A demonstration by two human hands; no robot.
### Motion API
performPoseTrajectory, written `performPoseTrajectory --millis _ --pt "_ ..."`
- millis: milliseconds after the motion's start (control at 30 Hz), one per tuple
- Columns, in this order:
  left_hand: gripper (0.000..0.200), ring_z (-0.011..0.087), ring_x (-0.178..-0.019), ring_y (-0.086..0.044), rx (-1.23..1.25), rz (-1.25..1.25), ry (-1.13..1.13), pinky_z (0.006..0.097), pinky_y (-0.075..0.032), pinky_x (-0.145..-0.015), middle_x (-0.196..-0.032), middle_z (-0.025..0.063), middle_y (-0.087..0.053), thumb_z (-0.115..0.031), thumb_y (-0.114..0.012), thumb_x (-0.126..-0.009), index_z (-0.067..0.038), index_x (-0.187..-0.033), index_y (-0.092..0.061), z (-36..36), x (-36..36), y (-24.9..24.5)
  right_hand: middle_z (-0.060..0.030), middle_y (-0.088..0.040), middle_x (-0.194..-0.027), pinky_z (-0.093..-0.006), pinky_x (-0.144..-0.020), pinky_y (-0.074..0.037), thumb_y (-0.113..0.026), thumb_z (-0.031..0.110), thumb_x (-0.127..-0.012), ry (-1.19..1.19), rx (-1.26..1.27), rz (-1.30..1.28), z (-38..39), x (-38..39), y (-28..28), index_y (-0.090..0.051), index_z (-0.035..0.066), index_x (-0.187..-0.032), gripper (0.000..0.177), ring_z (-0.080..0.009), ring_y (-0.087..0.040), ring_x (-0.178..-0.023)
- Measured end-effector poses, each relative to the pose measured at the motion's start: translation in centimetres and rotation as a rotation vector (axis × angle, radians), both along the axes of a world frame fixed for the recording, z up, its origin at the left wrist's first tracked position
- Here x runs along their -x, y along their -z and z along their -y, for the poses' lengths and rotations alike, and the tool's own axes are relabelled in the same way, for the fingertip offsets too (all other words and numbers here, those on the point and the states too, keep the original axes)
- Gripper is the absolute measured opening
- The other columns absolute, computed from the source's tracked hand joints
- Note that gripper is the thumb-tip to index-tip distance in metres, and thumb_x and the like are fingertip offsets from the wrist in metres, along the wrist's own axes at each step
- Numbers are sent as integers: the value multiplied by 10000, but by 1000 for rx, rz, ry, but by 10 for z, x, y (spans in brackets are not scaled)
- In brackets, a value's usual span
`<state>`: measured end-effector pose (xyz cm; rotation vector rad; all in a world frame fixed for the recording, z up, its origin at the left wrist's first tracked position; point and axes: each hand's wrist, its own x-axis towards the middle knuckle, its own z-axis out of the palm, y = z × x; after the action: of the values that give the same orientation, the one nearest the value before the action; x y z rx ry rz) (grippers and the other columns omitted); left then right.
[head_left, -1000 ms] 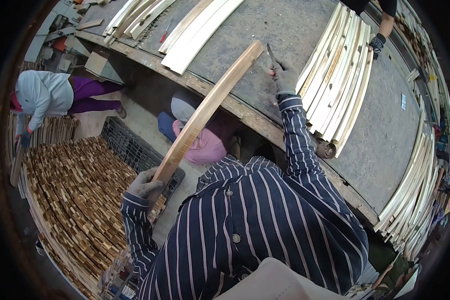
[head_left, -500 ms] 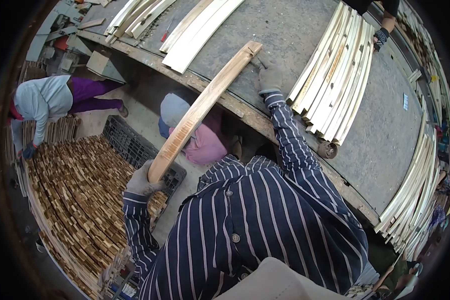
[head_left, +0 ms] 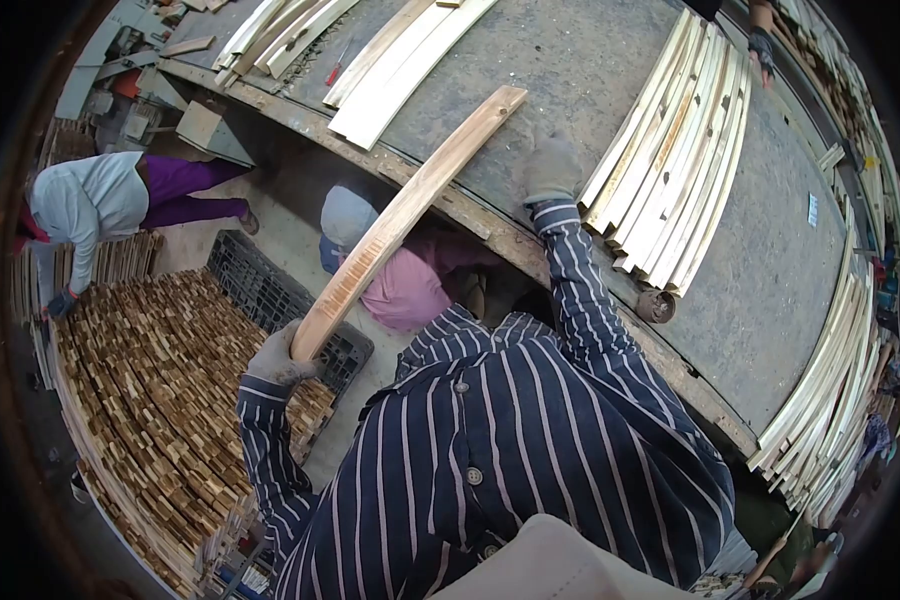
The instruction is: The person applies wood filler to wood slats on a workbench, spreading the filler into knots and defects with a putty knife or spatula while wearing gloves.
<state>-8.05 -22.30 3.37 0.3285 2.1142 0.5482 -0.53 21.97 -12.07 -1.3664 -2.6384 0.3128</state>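
My gloved left hand (head_left: pixel 280 358) grips the lower end of a long curved wooden slat (head_left: pixel 410 205). The slat rises diagonally, and its far end lies over the grey work table (head_left: pixel 570 70). My gloved right hand (head_left: pixel 550 168) rests back-up on the table, just left of a stack of pale curved slats (head_left: pixel 670 150). Its fingers are hidden, so I cannot tell whether it holds anything. Both sleeves are dark blue with pale stripes.
A person in pink (head_left: pixel 410 285) crouches below the table edge. Another in grey and purple (head_left: pixel 90 200) bends by a pile of small wood blocks (head_left: pixel 140 390). A black crate (head_left: pixel 260 290) and more slat stacks (head_left: pixel 390 70) (head_left: pixel 830 380) are nearby.
My right hand came down from a raised position with a thin tool to lie on the table; the tool no longer shows. The slat shifted slightly and my left hand stays on it.
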Motion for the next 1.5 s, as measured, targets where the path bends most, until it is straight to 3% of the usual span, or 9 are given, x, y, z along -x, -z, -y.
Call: performPoseTrajectory --millis 167,433,600,700,767,833,933,1233,1500 --pt "657 192 -906 -613 -10 -54 15 306 -475 -856 -1019 103 -652 -184 -737 -630 -13 -1236 -553 3 1 -1 -75 -618 -962 -422 -706 -529 -565 147 -853 -49 -2 -71 -26 19 22 -672 247 -1106 293 -302 -655 -852" --pt "645 200 -879 -627 37 -144 79 312 -483 -831 -974 128 -661 -245 -745 -638 -21 -1217 -568 7 8 1 -67 -622 -952 -403 -735 -521 -535 123 -864 -155 -10 -143 -15 -1 -5 -698 287 -1103 333 -283 -642 -866" --pt "675 175 -907 -590 -109 99 -111 290 -470 -852 -1019 86 -632 -172 -771 -623 7 -1234 -548 7 12 5 -68 -621 -958 -403 -724 -523 -537 114 -851 -90 26 -202 -14 8 15 -692 286 -1116 352 -282 -644 -863" --pt "705 164 -939 -572 -20 184 -62 281 -461 -869 -1056 72 -612 -127 -772 -616 21 -1261 -526 5 23 7 -67 -622 -966 -411 -705 -525 -542 112 -841 -154 -6 -259 0 4 23 -681 275 -1129 359 -285 -647 -856" --pt "709 164 -941 -572 -42 208 -79 283 -461 -872 -1055 73 -614 -127 -768 -621 20 -1269 -522 6 25 7 -60 -629 -929 -397 -675 -533 -537 228 -915 -74 -43 -218 6 3 25 -703 254 -1038 208 -270 -660 -845" --pt "712 164 -942 -573 -64 232 -93 284 -461 -874 -1054 74 -615 -127 -765 -626 20 -1277 -517 5 26 7 -62 -629 -942 -398 -671 -534 -540 226 -908 -37 -21 -167 3 4 7 -702 227 -1028 201 -271 -658 -860" --pt "720 168 -952 -578 -105 221 -129 292 -462 -888 -1059 79 -619 -124 -765 -622 19 -1282 -515 7 24 6 -66 -637 -965 -397 -679 -533 -537 219 -901 -30 -21 -140 -11 9 2 -698 196 -1010 195 -275 -660 -900" --pt "698 169 -946 -593 -43 106 -90 278 -468 -885 -1064 85 -632 -102 -745 -616 11 -1268 -525 3 24 -1 -51 -620 -905 -392 -727 -528 -543 241 -910 -217 -87 -105 -20 9 -15 -703 271 -1026 200 -260 -643 -881" --pt "636 154 -893 -599 21 -18 1 280 -476 -845 -1010 81 -646 -132 -708 -626 -12 -1233 -561 4 27 -4 -56 -623 -1003 -400 -748 -531 -530 217 -910 -268 -86 -69 -23 4 -11 -708 268 -1044 229 -268 -649 -901"
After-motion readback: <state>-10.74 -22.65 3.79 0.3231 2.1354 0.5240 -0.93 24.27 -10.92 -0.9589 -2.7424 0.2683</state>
